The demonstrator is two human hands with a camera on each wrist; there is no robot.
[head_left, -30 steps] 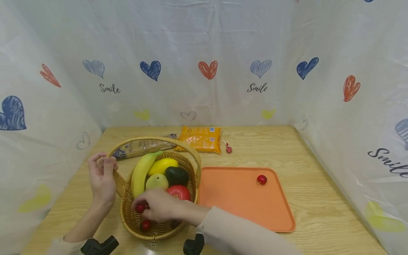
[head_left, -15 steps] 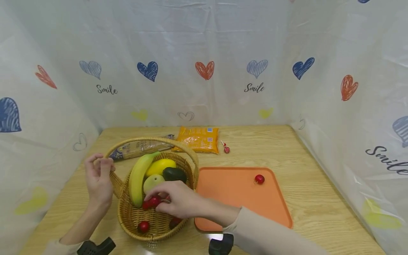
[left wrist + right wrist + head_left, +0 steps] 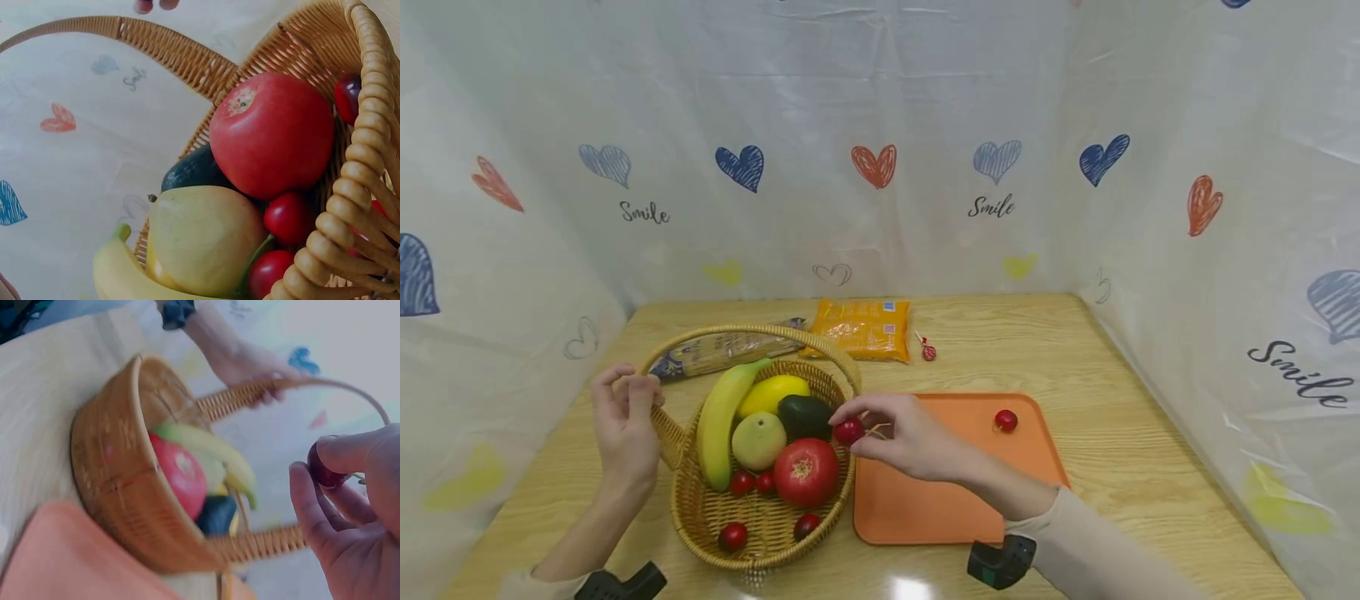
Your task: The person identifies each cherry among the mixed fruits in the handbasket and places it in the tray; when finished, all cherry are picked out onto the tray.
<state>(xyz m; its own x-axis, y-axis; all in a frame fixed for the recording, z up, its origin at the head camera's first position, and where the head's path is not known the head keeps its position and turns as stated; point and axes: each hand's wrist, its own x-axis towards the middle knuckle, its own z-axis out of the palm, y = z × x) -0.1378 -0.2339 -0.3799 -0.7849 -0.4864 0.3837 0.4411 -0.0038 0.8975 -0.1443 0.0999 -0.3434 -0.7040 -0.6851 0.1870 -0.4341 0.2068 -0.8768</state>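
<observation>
Head view: right hand [image 3: 910, 437] pinched a cherry [image 3: 849, 431] between thumb and fingertips, held just above the basket [image 3: 700, 517] rim on its right side, at the left edge of the tray [image 3: 940, 508]. The cherry was round, no clear long axis; a thin pale stem ran from it to the right, roughly level, toward the palm. Left hand [image 3: 623, 429] gripped the handle [image 3: 752, 331] near its left base, fingers curled round it. In the basket lay a banana [image 3: 718, 421], long axis running near-to-far, tip pointing away toward the back wall, plus a lemon [image 3: 772, 393], pear [image 3: 758, 441], avocado [image 3: 805, 415], apple [image 3: 806, 472] and loose cherries. A second cherry [image 3: 1006, 420] sat on the tray's far right part, well apart from the hand. An orange packet [image 3: 865, 329], a lollipop [image 3: 927, 350] and a long wrapper [image 3: 722, 352] lay on the table [image 3: 1150, 467] behind.

Left wrist view: close on the basket [image 3: 356, 187] inside; apple [image 3: 272, 134] on top, pear [image 3: 203, 240] below it, avocado [image 3: 194, 172] between, cherries against the wall. The left hand barely showed, so the grip could not be told here.

Right wrist view: right hand [image 3: 350, 531] held the cherry [image 3: 322, 467] tight between thumb and forefinger, stem poking right. The basket [image 3: 119, 481] was below, blurred; the left hand [image 3: 247, 362] was on the handle beyond.
</observation>
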